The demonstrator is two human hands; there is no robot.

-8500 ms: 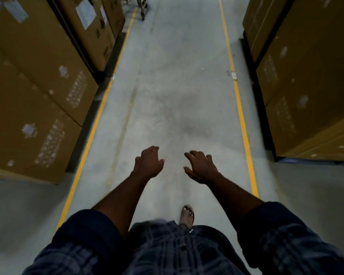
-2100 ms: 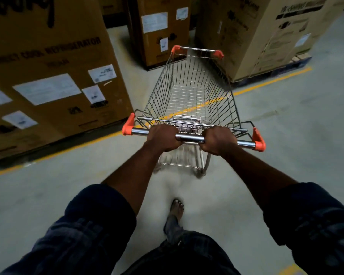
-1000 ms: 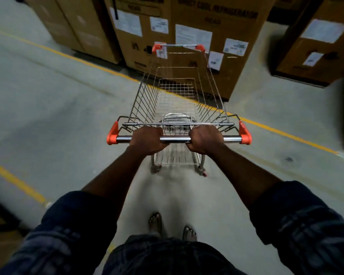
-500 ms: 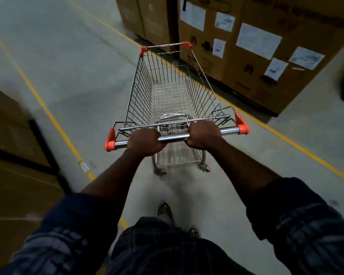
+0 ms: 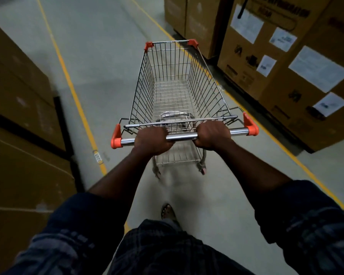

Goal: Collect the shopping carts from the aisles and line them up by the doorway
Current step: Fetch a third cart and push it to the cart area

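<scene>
An empty wire shopping cart (image 5: pixel 179 86) with orange corner caps stands right in front of me, pointing up the aisle. Its chrome handle bar (image 5: pixel 184 137) runs across the middle of the view. My left hand (image 5: pixel 152 140) grips the bar left of centre, fingers curled over it. My right hand (image 5: pixel 212 135) grips the bar right of centre in the same way. The folded child seat shows behind the bar. The cart's rear wheels are blurred just below the basket.
Tall cardboard boxes (image 5: pixel 298 62) with paper labels line the right side, close to the cart's front corner. More boxes (image 5: pixel 22 120) stand along the left. Yellow floor lines (image 5: pixel 72 90) border a grey concrete aisle that runs ahead to the upper left.
With both hands on the handle, I have swung the cart round to the left; it now points down the aisle between the yellow lines, and the labelled boxes have slid to the right.
</scene>
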